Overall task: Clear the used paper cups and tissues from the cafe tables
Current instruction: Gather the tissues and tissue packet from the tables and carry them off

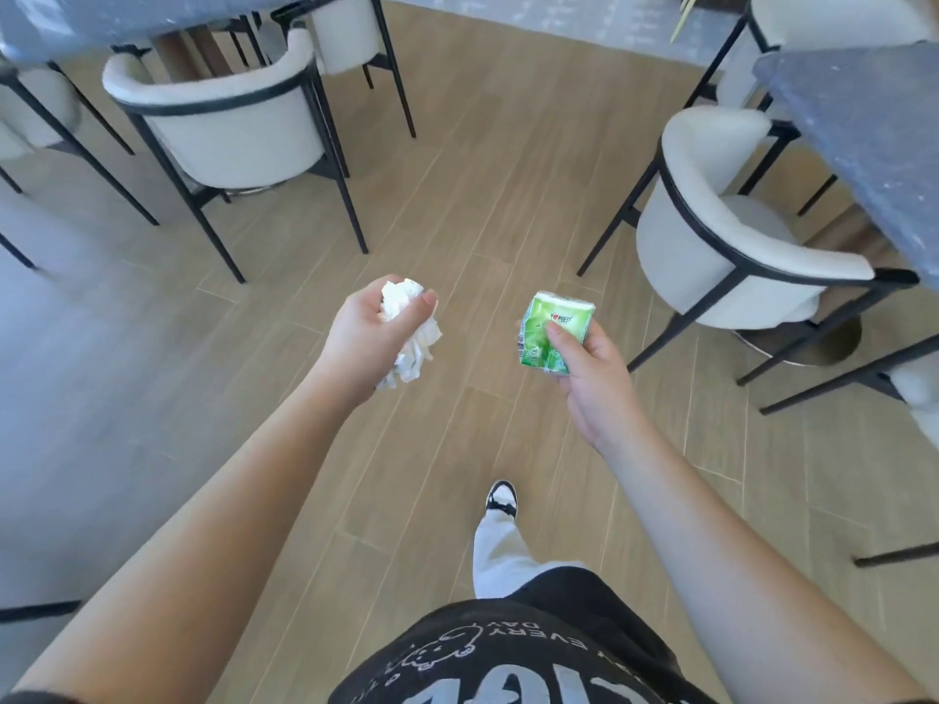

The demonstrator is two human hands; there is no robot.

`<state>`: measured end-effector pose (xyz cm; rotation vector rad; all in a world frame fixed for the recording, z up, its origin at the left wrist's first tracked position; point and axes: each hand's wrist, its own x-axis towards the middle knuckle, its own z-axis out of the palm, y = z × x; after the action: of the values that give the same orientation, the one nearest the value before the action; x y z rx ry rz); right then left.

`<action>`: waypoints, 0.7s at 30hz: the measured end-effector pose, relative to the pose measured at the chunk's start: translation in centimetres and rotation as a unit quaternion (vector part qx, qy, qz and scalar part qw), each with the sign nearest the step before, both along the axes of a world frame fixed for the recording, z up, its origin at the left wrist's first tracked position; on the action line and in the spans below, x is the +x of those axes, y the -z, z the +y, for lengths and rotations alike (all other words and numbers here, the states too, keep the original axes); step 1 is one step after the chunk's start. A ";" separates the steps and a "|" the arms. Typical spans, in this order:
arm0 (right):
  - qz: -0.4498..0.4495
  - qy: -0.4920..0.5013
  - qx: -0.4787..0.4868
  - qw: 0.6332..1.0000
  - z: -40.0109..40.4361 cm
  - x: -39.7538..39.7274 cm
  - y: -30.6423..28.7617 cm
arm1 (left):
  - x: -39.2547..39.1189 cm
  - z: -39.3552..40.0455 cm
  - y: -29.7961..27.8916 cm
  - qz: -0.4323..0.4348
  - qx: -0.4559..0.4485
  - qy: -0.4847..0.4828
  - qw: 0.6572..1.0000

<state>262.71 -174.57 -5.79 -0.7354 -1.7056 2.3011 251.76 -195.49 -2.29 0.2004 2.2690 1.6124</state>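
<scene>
L hand (367,333) – tissues (412,331); R hand (584,370) – pack (555,330)

A cafe seating area is shown by white tub chairs (223,119) on black frames drawn up to a dark speckled desk (864,129) ahead of the hands (592,373), with a wood-plank floor (482,185) laid beneath them.

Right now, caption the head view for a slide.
Left hand grips tissues, right hand a green pack, between chairs.
</scene>
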 end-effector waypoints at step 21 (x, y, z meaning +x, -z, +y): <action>-0.001 -0.048 -0.027 0.998 17.3 -35.2 -1.9 | -32.5 17.7 -0.3 0.016 -0.039 -0.022 0.999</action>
<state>227.51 -157.27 -3.92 -0.6794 -1.7203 2.4205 219.28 -177.79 -2.00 0.1584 2.3714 1.5480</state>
